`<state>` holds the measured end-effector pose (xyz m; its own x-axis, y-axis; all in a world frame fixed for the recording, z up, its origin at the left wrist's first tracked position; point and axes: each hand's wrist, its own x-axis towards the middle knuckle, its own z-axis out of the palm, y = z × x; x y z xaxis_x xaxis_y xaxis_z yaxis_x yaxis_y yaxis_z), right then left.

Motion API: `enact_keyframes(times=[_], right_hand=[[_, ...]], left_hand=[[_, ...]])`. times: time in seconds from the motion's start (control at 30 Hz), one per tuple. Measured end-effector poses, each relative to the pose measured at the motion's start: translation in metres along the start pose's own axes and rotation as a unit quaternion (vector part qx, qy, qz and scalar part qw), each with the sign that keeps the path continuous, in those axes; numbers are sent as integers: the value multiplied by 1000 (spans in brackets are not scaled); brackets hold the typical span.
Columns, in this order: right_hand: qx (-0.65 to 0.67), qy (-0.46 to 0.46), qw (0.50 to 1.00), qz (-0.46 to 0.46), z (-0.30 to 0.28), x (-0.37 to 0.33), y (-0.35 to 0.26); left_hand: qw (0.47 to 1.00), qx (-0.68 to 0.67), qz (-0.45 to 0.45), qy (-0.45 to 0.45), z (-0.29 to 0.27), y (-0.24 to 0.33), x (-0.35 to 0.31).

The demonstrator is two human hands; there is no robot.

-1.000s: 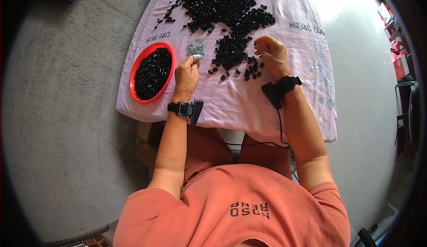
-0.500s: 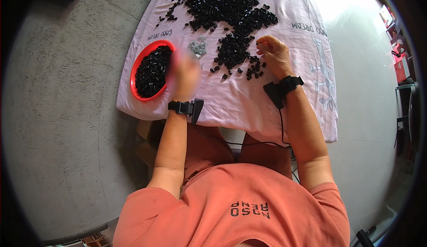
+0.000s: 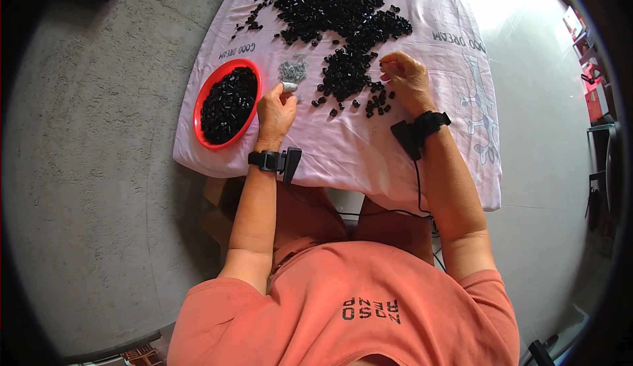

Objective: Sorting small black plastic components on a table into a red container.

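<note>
My left hand [image 3: 275, 110] is beside a small pile of thin silvery metal pieces [image 3: 293, 69] on the cloth. A pale grey wrap [image 3: 289, 86] covers one fingertip, and the thumb stands a little apart from it. I see nothing between those fingers. Left of this hand a red oval bowl [image 3: 200, 133] holds many small black pieces [image 3: 227, 106]. My right hand [image 3: 407, 79] is raised by the right edge of the loose black pieces [image 3: 347, 76], its fingertips pinched together. A tiny dark piece seems to show at the tips; its exact kind cannot be made out.
A larger heap of black pieces [image 3: 326, 7] spreads over the far part of the table. The pale pink cloth [image 3: 330, 155] covers the table and hangs at its near edge. A thin black cable [image 3: 418, 188] runs down from my right wrist's strapped-on device [image 3: 406, 139].
My left hand, blurred beside the red bowl half a second ago, now holds steadier by the silvery pieces, fingers turned toward them. The right hand has barely moved.
</note>
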<state>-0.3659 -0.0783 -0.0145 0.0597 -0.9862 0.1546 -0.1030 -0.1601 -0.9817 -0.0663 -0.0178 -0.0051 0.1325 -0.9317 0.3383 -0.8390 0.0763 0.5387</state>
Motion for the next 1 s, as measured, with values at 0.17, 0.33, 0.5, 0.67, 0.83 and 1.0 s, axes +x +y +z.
enact_keyframes(times=[0.17,0.33,0.5,0.67,0.83,1.0], right_hand=[[-15,2,1000,-10,-1,0,-1],[-2,1,1000,-4,0,-1,-2],[-6,4,1000,-9,-1,0,1],[-9,5,1000,-4,0,0,-2],[1,5,1000,-3,0,1,1],[1,0,1000,-6,1,0,-2]], left_hand=[[999,37,-13,-28,2,12,15],[997,40,23,-61,1,19,19],[994,76,35,-66,-5,15,23],[998,-11,-3,-69,-8,5,22],[997,-52,-43,-47,-2,0,13],[999,-17,32,-20,3,-27,11]])
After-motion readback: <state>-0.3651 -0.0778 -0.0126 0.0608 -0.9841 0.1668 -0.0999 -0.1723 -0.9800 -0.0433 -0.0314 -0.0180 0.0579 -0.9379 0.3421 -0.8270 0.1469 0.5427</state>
